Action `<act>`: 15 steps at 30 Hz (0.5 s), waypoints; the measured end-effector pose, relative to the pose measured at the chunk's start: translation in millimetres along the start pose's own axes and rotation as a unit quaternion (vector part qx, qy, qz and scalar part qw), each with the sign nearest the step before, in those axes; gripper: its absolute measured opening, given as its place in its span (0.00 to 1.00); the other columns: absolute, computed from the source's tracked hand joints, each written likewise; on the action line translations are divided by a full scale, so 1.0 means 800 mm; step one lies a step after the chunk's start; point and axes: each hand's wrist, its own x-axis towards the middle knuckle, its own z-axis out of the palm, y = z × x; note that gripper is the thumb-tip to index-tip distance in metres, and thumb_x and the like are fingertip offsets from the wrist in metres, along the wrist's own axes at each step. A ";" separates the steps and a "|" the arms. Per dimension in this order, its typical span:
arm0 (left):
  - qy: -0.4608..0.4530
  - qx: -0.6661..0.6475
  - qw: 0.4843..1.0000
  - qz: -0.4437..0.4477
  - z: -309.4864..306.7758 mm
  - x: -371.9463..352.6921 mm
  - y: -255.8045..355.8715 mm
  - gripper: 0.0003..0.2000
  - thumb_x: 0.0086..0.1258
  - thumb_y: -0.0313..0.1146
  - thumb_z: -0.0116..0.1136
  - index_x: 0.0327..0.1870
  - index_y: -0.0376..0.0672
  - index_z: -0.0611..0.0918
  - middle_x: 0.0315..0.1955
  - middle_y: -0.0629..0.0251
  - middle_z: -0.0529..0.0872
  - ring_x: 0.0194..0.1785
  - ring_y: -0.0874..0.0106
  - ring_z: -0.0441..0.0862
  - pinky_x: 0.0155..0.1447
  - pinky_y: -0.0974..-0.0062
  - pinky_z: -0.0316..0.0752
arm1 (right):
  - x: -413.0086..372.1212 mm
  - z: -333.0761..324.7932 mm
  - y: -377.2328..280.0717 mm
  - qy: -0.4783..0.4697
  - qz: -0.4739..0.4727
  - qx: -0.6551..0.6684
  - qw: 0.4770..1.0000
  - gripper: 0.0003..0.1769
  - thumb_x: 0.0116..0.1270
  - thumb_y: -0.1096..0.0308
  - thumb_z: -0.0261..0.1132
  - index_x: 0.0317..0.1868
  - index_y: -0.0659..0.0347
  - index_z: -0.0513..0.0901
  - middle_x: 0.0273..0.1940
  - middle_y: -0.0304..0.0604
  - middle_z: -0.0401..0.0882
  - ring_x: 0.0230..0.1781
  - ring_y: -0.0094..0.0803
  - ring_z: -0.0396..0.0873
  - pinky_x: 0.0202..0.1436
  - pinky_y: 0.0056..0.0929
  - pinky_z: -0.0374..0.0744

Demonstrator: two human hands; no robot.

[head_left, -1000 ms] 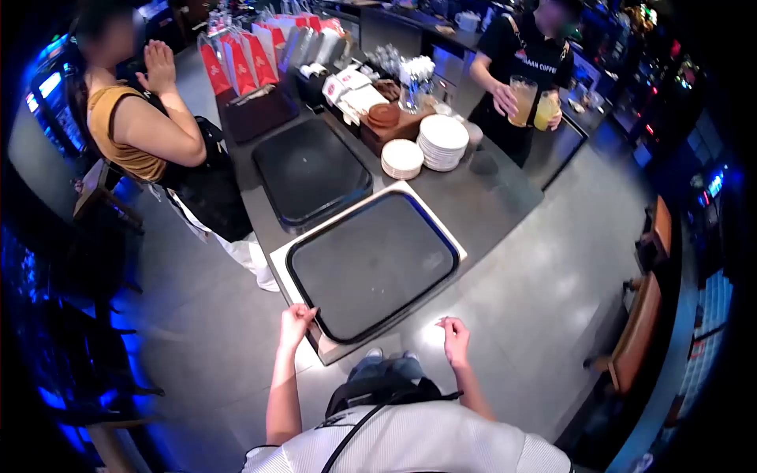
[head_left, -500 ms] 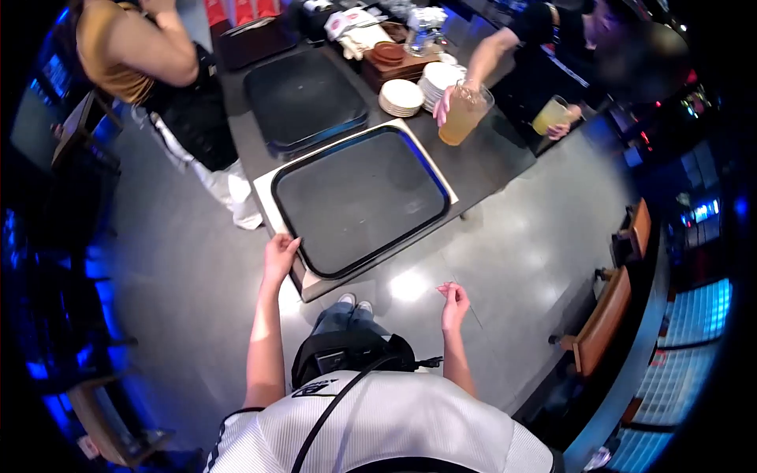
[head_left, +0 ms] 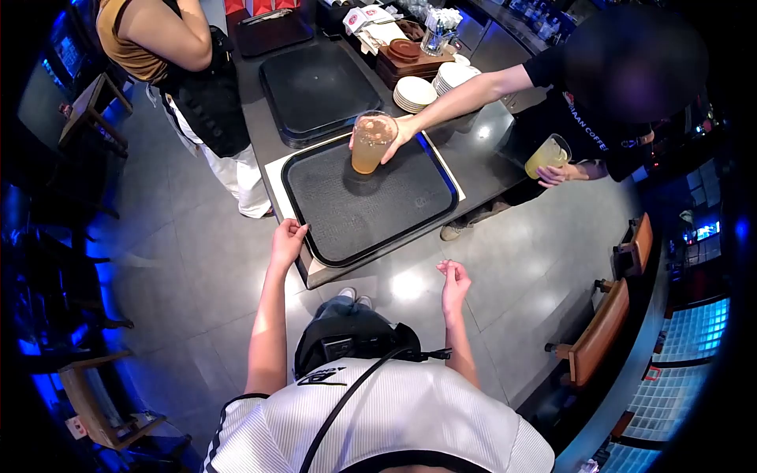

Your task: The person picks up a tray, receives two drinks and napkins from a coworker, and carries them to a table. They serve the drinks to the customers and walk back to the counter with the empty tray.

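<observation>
A black serving tray (head_left: 371,225) lies on a light board at the near end of the dark table. My left hand (head_left: 289,240) is at the tray's near left rim, fingers pinched together with the tips right at its edge. To the right, away from the table edge, my right hand (head_left: 455,285) hovers over the floor, its fingers loosely bent and nothing in them. A co-worker's hand (head_left: 400,138) holds a clear pitcher of amber drink (head_left: 371,148) over the tray. That person's other hand holds a glass of pale yellow drink (head_left: 547,158).
More black trays (head_left: 319,87) are stacked behind. White saucers (head_left: 415,93), a brown wooden box (head_left: 402,63) and a jar of white packets (head_left: 441,30) stand farther back. A person in black and white (head_left: 213,118) stands left of the table. Brown chairs (head_left: 603,331) are at right.
The co-worker has leaned in and brought the pitcher left from beside the saucers to above the tray. My left hand remains at the tray's rim; my right hand stays much the same.
</observation>
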 end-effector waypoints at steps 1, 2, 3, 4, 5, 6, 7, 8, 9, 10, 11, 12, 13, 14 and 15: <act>0.001 0.022 1.000 0.001 -0.001 0.000 0.001 0.08 0.64 0.30 0.59 0.31 0.37 0.73 0.19 0.72 0.74 0.19 0.82 0.68 0.22 0.82 0.64 | 0.001 0.003 -0.004 0.002 -0.002 0.006 1.000 0.13 0.70 0.67 0.53 0.35 0.69 0.77 0.34 0.45 0.79 0.35 0.28 0.78 0.48 0.28 0.77; 0.003 0.044 0.999 0.002 -0.002 0.001 0.001 0.08 0.64 0.30 0.59 0.31 0.37 0.73 0.19 0.72 0.75 0.20 0.82 0.69 0.23 0.82 0.65 | 0.002 0.006 -0.006 0.001 -0.002 0.007 1.000 0.13 0.70 0.67 0.53 0.35 0.69 0.77 0.34 0.45 0.79 0.35 0.28 0.78 0.48 0.28 0.77; 0.004 0.045 0.999 0.003 -0.002 0.001 0.000 0.08 0.64 0.30 0.59 0.31 0.37 0.73 0.19 0.72 0.75 0.20 0.82 0.69 0.23 0.82 0.65 | 0.003 0.010 -0.006 0.002 0.003 0.014 1.000 0.12 0.70 0.68 0.53 0.35 0.70 0.77 0.34 0.45 0.80 0.35 0.28 0.79 0.47 0.27 0.77; 0.000 0.055 0.998 -0.002 -0.003 0.001 0.001 0.08 0.64 0.30 0.59 0.31 0.37 0.73 0.19 0.71 0.75 0.20 0.82 0.69 0.24 0.81 0.65 | 0.003 0.013 -0.007 0.004 0.009 0.022 1.000 0.12 0.69 0.69 0.53 0.36 0.70 0.77 0.34 0.45 0.80 0.35 0.28 0.79 0.47 0.27 0.77; -0.004 0.065 0.998 -0.005 -0.003 0.002 0.000 0.08 0.64 0.30 0.59 0.31 0.37 0.73 0.20 0.71 0.75 0.21 0.81 0.69 0.24 0.81 0.66 | 0.004 0.016 -0.005 0.003 0.010 0.024 1.000 0.12 0.69 0.69 0.53 0.36 0.70 0.77 0.34 0.45 0.80 0.35 0.28 0.79 0.47 0.27 0.77; -0.011 0.059 0.998 -0.002 -0.003 0.001 0.004 0.08 0.64 0.30 0.59 0.31 0.37 0.73 0.19 0.71 0.75 0.21 0.81 0.70 0.25 0.81 0.66 | 0.005 0.017 -0.002 -0.001 0.004 0.034 0.999 0.11 0.69 0.69 0.53 0.36 0.70 0.77 0.34 0.45 0.80 0.35 0.28 0.79 0.47 0.27 0.77; -0.011 0.061 0.998 -0.002 -0.004 0.001 0.004 0.08 0.64 0.30 0.59 0.31 0.37 0.73 0.19 0.71 0.75 0.21 0.81 0.70 0.25 0.81 0.66 | 0.006 0.018 0.000 -0.005 -0.001 0.043 0.999 0.11 0.69 0.69 0.53 0.36 0.71 0.77 0.34 0.45 0.79 0.35 0.28 0.79 0.47 0.27 0.77; -0.012 0.058 0.998 -0.017 -0.005 0.001 0.006 0.09 0.62 0.32 0.60 0.31 0.37 0.74 0.19 0.69 0.76 0.22 0.79 0.71 0.27 0.78 0.68 | 0.007 0.019 0.002 -0.003 0.001 0.045 0.999 0.11 0.69 0.69 0.53 0.36 0.71 0.77 0.34 0.45 0.79 0.35 0.28 0.79 0.47 0.27 0.77; -0.013 0.056 0.998 -0.032 -0.005 0.001 0.006 0.11 0.60 0.34 0.62 0.30 0.36 0.75 0.19 0.66 0.77 0.23 0.77 0.73 0.30 0.75 0.69 | 0.008 0.021 0.001 -0.002 0.000 0.049 0.999 0.11 0.70 0.69 0.53 0.36 0.71 0.77 0.35 0.45 0.79 0.35 0.28 0.79 0.47 0.27 0.77; -0.006 0.067 0.997 -0.030 -0.005 0.001 0.006 0.11 0.60 0.34 0.62 0.30 0.36 0.75 0.18 0.66 0.77 0.22 0.76 0.73 0.29 0.75 0.69 | 0.009 0.023 0.000 0.000 -0.002 0.053 0.999 0.11 0.70 0.70 0.53 0.36 0.71 0.77 0.35 0.45 0.79 0.36 0.28 0.79 0.47 0.27 0.77; -0.008 0.069 0.997 -0.030 -0.005 0.001 0.005 0.11 0.60 0.34 0.62 0.30 0.36 0.75 0.18 0.66 0.77 0.22 0.76 0.73 0.29 0.75 0.69 | 0.010 0.024 0.000 0.002 0.000 0.053 0.999 0.11 0.70 0.70 0.53 0.36 0.71 0.77 0.35 0.45 0.79 0.36 0.28 0.79 0.47 0.27 0.77; -0.010 0.070 0.997 -0.029 -0.006 0.002 0.006 0.11 0.60 0.33 0.62 0.31 0.36 0.75 0.18 0.66 0.77 0.22 0.77 0.73 0.29 0.75 0.69 | 0.011 0.026 -0.003 0.004 0.000 0.051 0.999 0.12 0.70 0.69 0.52 0.36 0.70 0.77 0.35 0.45 0.79 0.36 0.28 0.78 0.47 0.27 0.77; -0.013 0.071 0.997 -0.028 -0.006 0.002 0.005 0.11 0.60 0.33 0.62 0.31 0.36 0.75 0.18 0.66 0.77 0.22 0.77 0.72 0.28 0.75 0.69 | 0.012 0.027 -0.006 0.006 0.001 0.048 0.999 0.12 0.70 0.69 0.52 0.35 0.70 0.77 0.35 0.45 0.79 0.36 0.27 0.78 0.47 0.27 0.77; -0.016 0.073 0.997 -0.028 -0.007 0.001 0.005 0.11 0.60 0.33 0.62 0.31 0.36 0.75 0.18 0.66 0.77 0.22 0.77 0.72 0.28 0.75 0.69 | 0.012 0.028 -0.007 0.009 0.002 0.048 0.999 0.12 0.70 0.69 0.52 0.35 0.70 0.77 0.35 0.45 0.79 0.36 0.27 0.78 0.47 0.27 0.77; -0.017 0.068 0.997 -0.027 -0.007 0.000 0.007 0.10 0.60 0.33 0.62 0.31 0.36 0.74 0.18 0.67 0.77 0.21 0.77 0.72 0.28 0.76 0.68 | 0.013 0.028 -0.008 0.012 0.002 0.046 0.999 0.12 0.70 0.69 0.52 0.36 0.70 0.77 0.35 0.44 0.79 0.36 0.28 0.78 0.47 0.27 0.77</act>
